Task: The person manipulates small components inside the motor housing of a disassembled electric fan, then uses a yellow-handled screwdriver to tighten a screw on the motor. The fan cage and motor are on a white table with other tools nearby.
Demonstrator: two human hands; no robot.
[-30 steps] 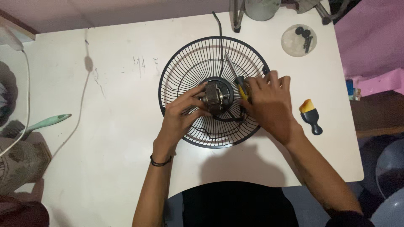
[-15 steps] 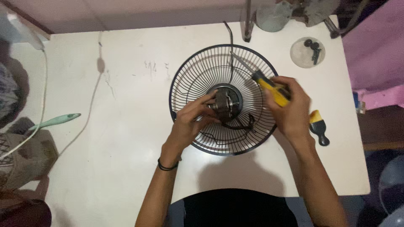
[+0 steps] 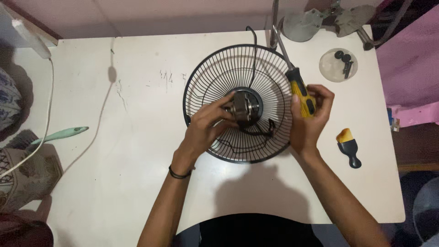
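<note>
A: Black wire, thin and radial: a round fan guard (image 3: 238,73) lies flat on the white table (image 3: 114,183), dished, ribs running out from a hub to a ring rim.

B: Centre of it?

A: A small metal motor (image 3: 241,107), dull grey, blocky with a round face, sitting at the hub. The left hand (image 3: 206,128) is closed around it, fingers curled on its left side and top. A dark cord loops out from under it across the wires.

B: Right hand?

A: The right hand (image 3: 308,121) grips a screwdriver (image 3: 299,89) by its yellow and black handle, over the guard's right rim. The steel shaft slants up and left, past the guard's upper edge.

B: Around them?

A: Right of that hand, apart from it, a stubby brush (image 3: 348,146) with a black handle and yellowish bristles. Near the far right corner, a clear shallow round dish (image 3: 337,65) holding small dark parts. Grey metal lamp base (image 3: 302,25) at the far edge. Left edge: a pale green plastic handle (image 3: 61,134) and a white cable (image 3: 48,96) trailing off the table.
</note>
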